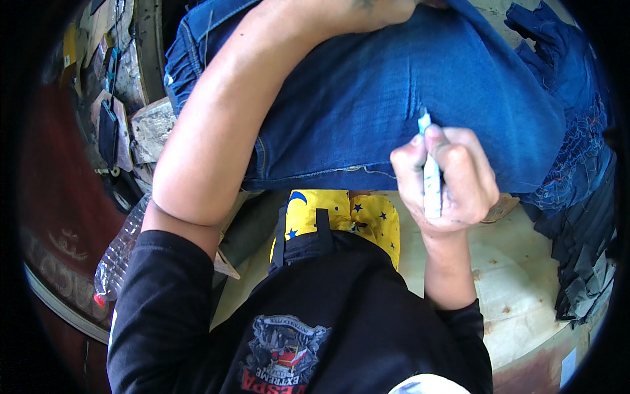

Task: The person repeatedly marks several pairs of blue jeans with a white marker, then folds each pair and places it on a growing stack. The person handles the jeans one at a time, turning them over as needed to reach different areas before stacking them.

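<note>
A pair of dark blue jeans [341,118] is spread in front of me, with a faded, scratched patch near its middle. My right hand [453,177] is closed round a slim, pale, wrapped stick-like tool with a dark tip [431,187]. That tip meets the denim at the faded patch. Across the far part of the jeans reaches my left arm, and my left hand [374,13] lies at their far edge. Its fingers are mostly hidden at the top of the picture.
More blue denim with frayed threads [571,144] hangs at the right, above dark cloth [581,269]. A clear plastic bottle [125,246] with a red cap lies at the left. Worn wooden boards [151,125] and a phone-like dark object [107,134] are farther left.
</note>
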`<control>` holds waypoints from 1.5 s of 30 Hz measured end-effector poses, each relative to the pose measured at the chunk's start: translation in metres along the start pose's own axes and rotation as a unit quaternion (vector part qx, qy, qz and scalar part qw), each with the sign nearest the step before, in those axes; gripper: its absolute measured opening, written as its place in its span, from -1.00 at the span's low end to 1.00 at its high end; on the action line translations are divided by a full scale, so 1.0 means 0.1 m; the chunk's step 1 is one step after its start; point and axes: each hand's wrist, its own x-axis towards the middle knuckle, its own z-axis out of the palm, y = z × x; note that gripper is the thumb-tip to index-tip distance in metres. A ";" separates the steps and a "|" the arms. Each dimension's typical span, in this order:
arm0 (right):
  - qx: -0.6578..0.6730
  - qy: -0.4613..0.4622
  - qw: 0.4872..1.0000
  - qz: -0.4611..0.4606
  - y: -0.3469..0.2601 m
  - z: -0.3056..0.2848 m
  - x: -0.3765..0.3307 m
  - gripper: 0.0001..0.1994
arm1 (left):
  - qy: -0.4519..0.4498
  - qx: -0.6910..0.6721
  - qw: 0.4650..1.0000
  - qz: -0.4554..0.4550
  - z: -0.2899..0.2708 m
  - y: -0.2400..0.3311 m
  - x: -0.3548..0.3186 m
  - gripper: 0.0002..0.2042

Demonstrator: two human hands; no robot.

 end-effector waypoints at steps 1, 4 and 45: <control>0.016 0.015 1.000 -0.014 0.00 0.00 -0.01 -0.85 | 0.004 0.007 1.000 0.000 0.01 0.00 0.00 -0.78; -0.008 0.030 1.000 0.001 0.03 0.01 -0.06 -0.85 | 0.024 0.005 1.000 0.007 0.03 -0.03 -0.04 -0.79; 0.112 -0.326 0.877 0.334 0.05 -0.80 0.38 -0.54 | 0.043 -0.607 0.561 -0.561 -0.44 1.73 -1.44 -0.88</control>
